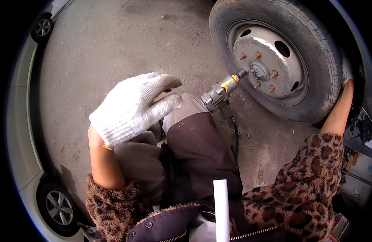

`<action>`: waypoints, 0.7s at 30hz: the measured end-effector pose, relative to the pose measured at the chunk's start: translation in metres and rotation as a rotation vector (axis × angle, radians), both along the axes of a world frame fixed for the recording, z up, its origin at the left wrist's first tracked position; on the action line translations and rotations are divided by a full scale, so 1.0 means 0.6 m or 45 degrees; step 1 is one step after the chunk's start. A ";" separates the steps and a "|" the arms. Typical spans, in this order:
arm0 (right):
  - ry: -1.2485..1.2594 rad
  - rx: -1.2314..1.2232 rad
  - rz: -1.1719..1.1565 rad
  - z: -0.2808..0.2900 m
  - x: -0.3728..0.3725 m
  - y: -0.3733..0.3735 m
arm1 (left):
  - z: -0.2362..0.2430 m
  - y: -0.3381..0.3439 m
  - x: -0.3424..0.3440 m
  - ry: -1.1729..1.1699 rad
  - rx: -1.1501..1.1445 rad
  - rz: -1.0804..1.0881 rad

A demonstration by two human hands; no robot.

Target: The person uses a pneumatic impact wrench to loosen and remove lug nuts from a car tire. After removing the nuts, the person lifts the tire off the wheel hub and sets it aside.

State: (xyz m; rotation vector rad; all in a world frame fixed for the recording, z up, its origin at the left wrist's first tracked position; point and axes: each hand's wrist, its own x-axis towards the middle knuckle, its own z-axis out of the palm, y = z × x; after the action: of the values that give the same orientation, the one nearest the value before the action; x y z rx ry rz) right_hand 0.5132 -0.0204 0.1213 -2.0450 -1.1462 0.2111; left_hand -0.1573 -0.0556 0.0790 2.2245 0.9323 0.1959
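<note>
My left hand (135, 105), in a white knit glove, hovers over my lap with fingers slightly bent and apart, holding nothing visible. My right hand (346, 70), also gloved, reaches behind the right edge of an upright tire (327, 60); its fingers are mostly hidden. The tire's steel wheel (290, 64) has several rusty bare studs (273, 74) around the hub. A metal impact wrench (218, 94) with yellow marks rests by my knee, its socket end (241, 73) close to the wheel, and a black hose (236, 141) runs down from it.
Several small nuts (247, 135) lie on the stained concrete floor (105, 36) beside the hose. A pale car (22, 137) with alloy wheels stands along the left. A dark vehicle body (361, 133) rises at the right. A white strip (220, 209) crosses the bottom center.
</note>
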 end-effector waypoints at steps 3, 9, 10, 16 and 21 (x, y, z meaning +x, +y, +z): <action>-0.082 -0.016 -0.031 0.004 0.000 -0.013 | -0.012 0.001 0.003 0.291 -0.115 -0.117; -0.173 -0.043 -0.030 0.008 0.004 -0.022 | -0.023 -0.005 0.031 0.199 -0.048 -0.200; -0.182 -0.044 -0.030 0.009 0.005 -0.022 | -0.026 -0.005 0.036 0.180 -0.022 -0.213; -0.250 -0.055 -0.010 0.012 0.015 -0.012 | -0.028 -0.002 0.052 0.252 0.005 -0.270; -0.286 -0.057 -0.005 0.008 0.020 -0.007 | -0.026 -0.002 0.061 0.262 0.027 -0.284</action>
State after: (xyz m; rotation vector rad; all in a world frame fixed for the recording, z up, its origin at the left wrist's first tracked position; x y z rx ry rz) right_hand 0.5253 -0.0249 0.1262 -2.1512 -1.2830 0.0041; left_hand -0.1210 -0.0568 0.0632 2.3801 0.7816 -0.1284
